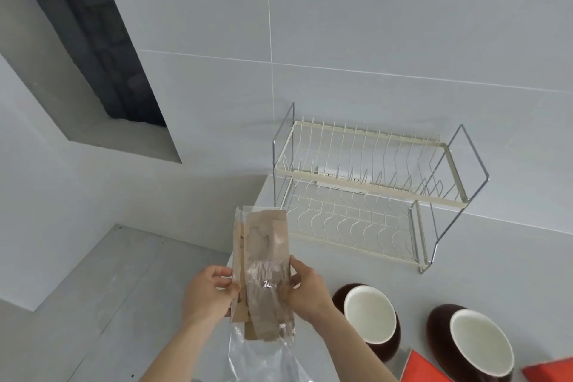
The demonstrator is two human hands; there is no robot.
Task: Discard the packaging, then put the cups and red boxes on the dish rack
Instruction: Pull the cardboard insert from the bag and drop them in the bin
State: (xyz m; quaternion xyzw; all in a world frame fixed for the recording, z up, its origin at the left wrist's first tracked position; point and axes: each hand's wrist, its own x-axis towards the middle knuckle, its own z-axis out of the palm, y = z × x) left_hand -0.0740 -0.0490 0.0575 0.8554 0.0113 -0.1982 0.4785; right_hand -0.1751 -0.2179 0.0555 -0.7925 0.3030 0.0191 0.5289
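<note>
The packaging [263, 270], flat brown cardboard pieces inside a clear plastic bag, is held upright in front of me. My left hand [207, 291] grips its left edge and my right hand [307, 288] grips its right edge. Two brown cups with white insides stand on the counter at lower right, one cup [369, 316] close to my right hand and the other cup [474, 347] further right. Two red boxes lie at the bottom edge, one red box [424, 370] between the cups and another red box [555, 370] at the corner. The two-tier dish rack [369, 186] stands against the wall with nothing on it.
The grey counter [341, 267] ends at a left edge near the packaging; beyond it lies a lower grey floor [130, 282]. A dark recessed opening [102, 40] cuts into the tiled wall at upper left.
</note>
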